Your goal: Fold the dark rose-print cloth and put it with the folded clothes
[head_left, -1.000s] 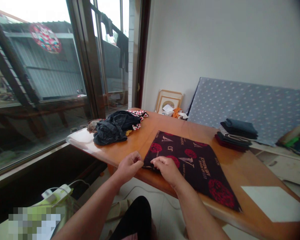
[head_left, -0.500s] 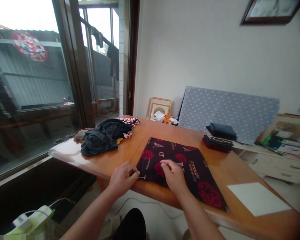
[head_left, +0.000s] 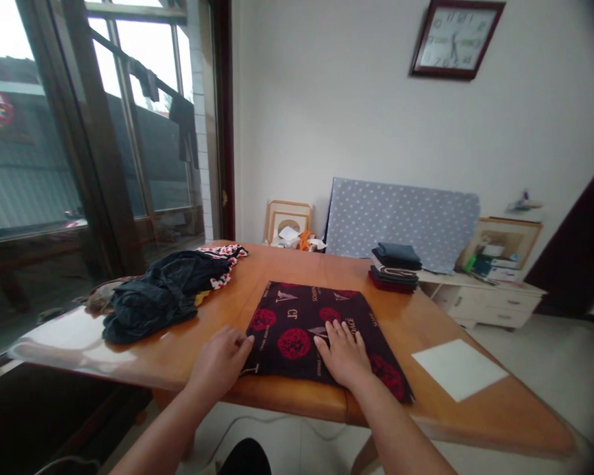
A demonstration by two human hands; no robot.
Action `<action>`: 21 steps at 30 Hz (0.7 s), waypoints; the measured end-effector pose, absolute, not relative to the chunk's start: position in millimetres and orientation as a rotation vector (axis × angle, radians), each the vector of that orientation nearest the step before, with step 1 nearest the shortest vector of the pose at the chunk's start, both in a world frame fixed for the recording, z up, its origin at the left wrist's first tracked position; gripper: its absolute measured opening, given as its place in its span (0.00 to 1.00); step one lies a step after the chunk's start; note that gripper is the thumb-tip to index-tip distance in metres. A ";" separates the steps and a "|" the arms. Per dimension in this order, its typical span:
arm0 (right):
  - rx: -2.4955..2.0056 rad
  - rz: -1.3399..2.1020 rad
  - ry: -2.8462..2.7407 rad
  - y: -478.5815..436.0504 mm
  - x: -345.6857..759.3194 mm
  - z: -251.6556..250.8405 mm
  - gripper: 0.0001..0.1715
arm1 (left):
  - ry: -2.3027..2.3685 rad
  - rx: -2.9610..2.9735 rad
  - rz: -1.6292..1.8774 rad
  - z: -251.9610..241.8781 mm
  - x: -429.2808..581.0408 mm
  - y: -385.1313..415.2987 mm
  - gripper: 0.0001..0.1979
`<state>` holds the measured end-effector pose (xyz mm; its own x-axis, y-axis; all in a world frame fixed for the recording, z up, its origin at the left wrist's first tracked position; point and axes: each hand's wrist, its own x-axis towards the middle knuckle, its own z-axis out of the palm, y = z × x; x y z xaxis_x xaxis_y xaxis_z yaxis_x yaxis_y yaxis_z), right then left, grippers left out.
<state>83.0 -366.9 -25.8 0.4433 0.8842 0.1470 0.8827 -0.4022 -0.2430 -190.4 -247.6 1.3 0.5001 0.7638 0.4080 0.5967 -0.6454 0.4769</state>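
A dark purple cloth (head_left: 294,313) with red round motifs and pale lettering lies spread flat on the wooden table (head_left: 321,264), along its near edge. My left hand (head_left: 221,361) is closed at the cloth's left edge, thumb and curled fingers pinching near the border. Palm down on the cloth's right half rests my right hand (head_left: 345,353), its fingers spread and holding nothing. What kind of garment the cloth is, I cannot tell.
Crumpled dark clothes (head_left: 163,290) lie at the table's left. A stack of folded clothes (head_left: 395,267) stands at the back right, and a white sheet (head_left: 459,369) lies on the right. Behind are a dotted grey-blue cover (head_left: 400,221) and a white cabinet (head_left: 485,303).
My right hand has gone from curled fingers to lying open and flat on the cloth. The left hand stays by the left edge. The view has turned to the right.
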 end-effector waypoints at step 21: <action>-2.378 0.030 -1.432 -368.0 77.2 -17.1 0.42 | 0.956 2.848 0.089 -0.2 -65.0 -190.5 0.40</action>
<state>77.2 -368.0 -17.1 0.4855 0.8583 0.1663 0.8505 -0.4197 -0.3170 -65.0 -190.5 -0.2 0.7969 0.6040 0.0129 0.5959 -0.7894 0.1476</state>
